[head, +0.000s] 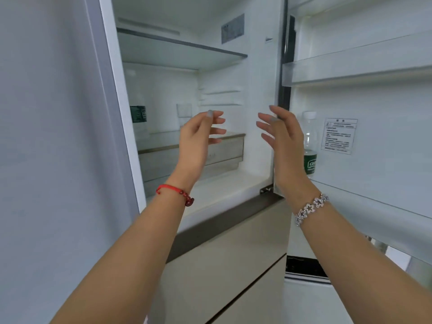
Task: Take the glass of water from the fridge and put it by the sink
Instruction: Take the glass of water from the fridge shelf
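Fridge (254, 94): we stand before it with the door (374, 108) swung wide to our right, the white interior lit.
Left hand (198, 136): raised in front of the lower shelf (163, 148), fingers spread and slightly curled, its grip holding nothing; a red cord bracelet (175, 192) sits on the wrist.
Right hand (284, 139): raised opposite, palm facing the left hand, fingers spread, its grip empty too; a silver flower bracelet (312, 208) circles the wrist.
Glass (184, 113): we make out a pale, clear glass at the back of the lower shelf, just beyond our left fingertips, untouched; water level too faint to tell.
Bottle (309, 146): clear plastic with a green label, upright in the door rack, partly hidden behind our right hand.
Second bottle (138, 113): dark green label, at the left edge of the lower shelf.
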Tool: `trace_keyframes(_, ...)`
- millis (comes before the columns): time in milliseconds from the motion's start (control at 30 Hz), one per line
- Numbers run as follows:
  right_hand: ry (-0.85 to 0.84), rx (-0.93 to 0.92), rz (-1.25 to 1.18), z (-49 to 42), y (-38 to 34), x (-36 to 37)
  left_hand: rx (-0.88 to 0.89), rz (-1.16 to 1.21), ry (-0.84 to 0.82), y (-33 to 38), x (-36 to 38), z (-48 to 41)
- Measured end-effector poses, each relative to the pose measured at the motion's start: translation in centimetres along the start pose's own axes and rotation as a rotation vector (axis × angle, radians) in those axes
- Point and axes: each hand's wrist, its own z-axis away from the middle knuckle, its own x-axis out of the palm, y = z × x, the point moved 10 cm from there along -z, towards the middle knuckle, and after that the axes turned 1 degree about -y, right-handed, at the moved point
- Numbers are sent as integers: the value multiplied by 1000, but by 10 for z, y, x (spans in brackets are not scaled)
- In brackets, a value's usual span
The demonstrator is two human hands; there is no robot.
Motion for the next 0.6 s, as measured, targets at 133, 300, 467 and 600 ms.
trace_keyframes(133, -31, 36, -51, 1, 15, 24, -2, -27, 34, -9, -28, -7)
trace_keyframes(300, -58, 74, -17, -16, 38, 43, -12, -33, 108, -28, -47, -25)
trace_keyframes(467, -138, 183, 28, -55, 77, 70, -75, -94, 187, -62, -57, -57)
trace_keyframes(600, -224, 212, 30, -94, 107, 98, -59, -147, 272, -85, -68, -94)
